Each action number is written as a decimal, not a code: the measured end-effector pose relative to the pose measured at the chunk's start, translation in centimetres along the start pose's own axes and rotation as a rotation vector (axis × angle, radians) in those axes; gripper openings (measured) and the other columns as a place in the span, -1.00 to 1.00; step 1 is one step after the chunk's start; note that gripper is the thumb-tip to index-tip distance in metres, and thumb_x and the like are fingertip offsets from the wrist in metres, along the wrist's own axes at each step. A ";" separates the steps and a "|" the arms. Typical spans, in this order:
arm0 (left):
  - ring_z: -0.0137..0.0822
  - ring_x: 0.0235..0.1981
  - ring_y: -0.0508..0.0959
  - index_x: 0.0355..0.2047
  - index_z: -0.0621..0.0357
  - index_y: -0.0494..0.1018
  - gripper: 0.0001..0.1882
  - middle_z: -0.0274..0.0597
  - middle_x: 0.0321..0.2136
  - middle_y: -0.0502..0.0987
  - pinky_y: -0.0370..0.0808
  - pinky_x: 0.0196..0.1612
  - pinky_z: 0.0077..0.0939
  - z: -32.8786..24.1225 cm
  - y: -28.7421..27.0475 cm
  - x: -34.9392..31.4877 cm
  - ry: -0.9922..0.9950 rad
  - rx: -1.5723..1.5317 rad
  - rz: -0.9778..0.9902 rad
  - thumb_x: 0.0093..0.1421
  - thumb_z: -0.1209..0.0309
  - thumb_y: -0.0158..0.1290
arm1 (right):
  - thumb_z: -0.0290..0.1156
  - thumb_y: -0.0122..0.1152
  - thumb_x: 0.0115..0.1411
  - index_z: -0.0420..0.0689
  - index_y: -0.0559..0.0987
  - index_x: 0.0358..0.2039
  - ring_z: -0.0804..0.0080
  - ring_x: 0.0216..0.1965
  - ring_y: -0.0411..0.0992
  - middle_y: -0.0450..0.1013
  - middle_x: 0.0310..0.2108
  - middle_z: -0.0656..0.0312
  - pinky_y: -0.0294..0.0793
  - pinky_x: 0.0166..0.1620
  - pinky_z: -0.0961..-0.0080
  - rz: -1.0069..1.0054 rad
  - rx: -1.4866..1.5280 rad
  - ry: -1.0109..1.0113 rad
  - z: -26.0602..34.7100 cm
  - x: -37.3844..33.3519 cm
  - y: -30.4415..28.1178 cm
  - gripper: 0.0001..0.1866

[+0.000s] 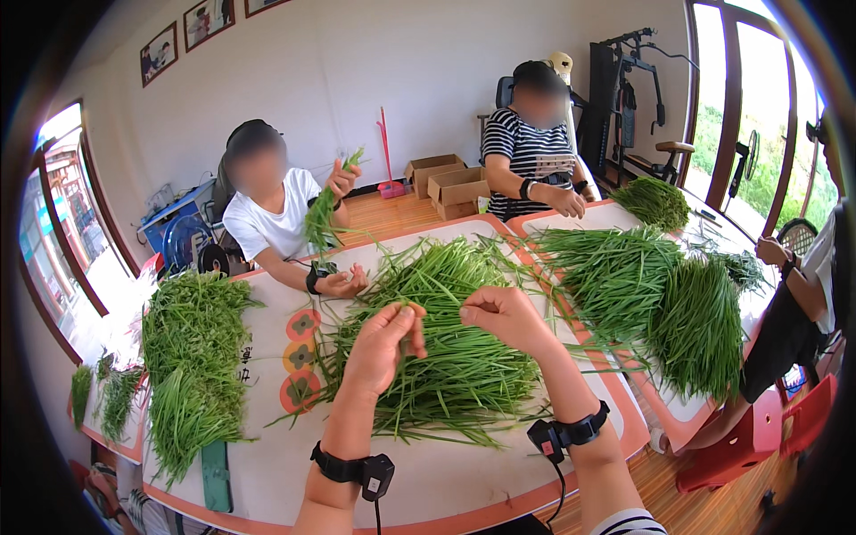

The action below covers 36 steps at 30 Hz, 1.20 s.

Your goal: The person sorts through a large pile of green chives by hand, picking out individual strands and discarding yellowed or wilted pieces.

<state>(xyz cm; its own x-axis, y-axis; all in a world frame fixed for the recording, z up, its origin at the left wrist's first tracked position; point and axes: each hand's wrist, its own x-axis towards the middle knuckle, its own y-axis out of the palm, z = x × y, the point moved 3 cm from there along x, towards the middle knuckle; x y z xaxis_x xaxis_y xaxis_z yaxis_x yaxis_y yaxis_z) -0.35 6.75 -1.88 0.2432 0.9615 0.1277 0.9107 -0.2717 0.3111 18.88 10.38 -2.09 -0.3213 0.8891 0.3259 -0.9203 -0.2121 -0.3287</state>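
Note:
A large loose pile of long, thin green stalks like garlic chives (455, 357) lies across the pale table in front of me. Above its left part is my left hand (383, 348), fingers curled and thumb pressed to the forefinger; whatever is in the pinch is too small to make out. My right hand (506, 316) hovers over the right part of the pile, thumb and fingertips closed together, and what they hold, if anything, is hidden. A gap separates the two hands. Each wrist wears a black strap with a small box and cable.
Another heap of greens (192, 357) covers the table's left end, beside a dark green flat case (216, 477). More chive bundles (615, 267) lie on the right table. Across from me a person in white (281, 214) holds a bunch; a striped-shirted person (526, 160) sits further right. Red stools (736, 446) stand lower right.

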 end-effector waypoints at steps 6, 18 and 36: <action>-0.44 -0.22 0.39 -0.31 0.20 0.41 -0.78 -0.28 -0.24 0.45 0.33 -0.12 -0.46 1.4 1.8 0.8 0.071 0.036 0.034 0.25 0.33 -0.15 | -0.43 0.16 0.08 -0.28 0.52 -0.39 0.59 -0.47 0.43 0.49 -0.51 0.23 0.41 -0.35 0.60 0.091 0.132 -0.047 0.2 -0.2 0.9 -0.84; -0.48 -0.26 0.41 -0.32 0.25 0.43 -0.80 -0.25 -0.35 0.49 0.29 -0.12 -0.60 -1.8 -1.4 0.0 0.211 0.057 -0.101 0.24 0.40 -0.16 | -0.38 0.19 0.05 -0.26 0.55 -0.40 0.56 -0.50 0.44 0.50 -0.55 0.23 0.41 -0.39 0.61 0.249 0.006 -0.046 1.0 -0.7 0.4 -0.80; -0.49 -0.66 0.33 -0.24 0.23 0.35 -0.80 -0.28 -0.69 0.36 0.29 -0.55 -0.59 1.6 2.5 -0.2 0.120 0.743 -0.019 0.24 0.36 -0.16 | -0.34 0.20 -0.03 -0.22 0.55 -0.49 0.29 -0.60 0.42 0.45 -0.63 0.11 0.37 -0.48 0.45 0.112 -0.291 -0.102 3.2 -1.8 1.1 -0.81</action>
<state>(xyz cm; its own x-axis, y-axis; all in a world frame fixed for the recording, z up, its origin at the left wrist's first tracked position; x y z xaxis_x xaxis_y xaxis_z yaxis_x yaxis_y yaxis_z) 2.37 5.92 -2.68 0.2257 0.9432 0.2437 0.9102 -0.1150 -0.3980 17.71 7.20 -0.18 -0.4509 0.8185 0.3561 -0.7806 -0.1682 -0.6019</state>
